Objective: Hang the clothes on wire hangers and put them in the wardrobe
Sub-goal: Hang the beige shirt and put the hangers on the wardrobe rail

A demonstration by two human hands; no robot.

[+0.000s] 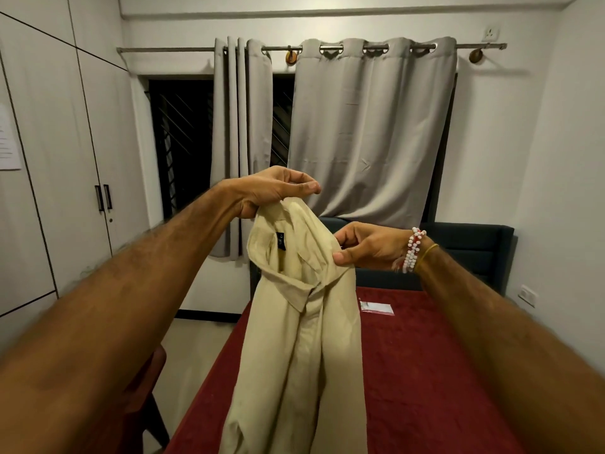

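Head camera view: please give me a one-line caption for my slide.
Left hand and right hand hold a beige shirt near the collar above a red bed; wardrobe closed.

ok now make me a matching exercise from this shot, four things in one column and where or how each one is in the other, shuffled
Column one
1 shirt
2 curtain
3 wardrobe
4 packet

Column two
a lies on the red bed cover
b held up by the left hand and the right hand
c stands on the left, doors shut
d hangs from a rod over the window

Pairs: 1-b, 2-d, 3-c, 4-a
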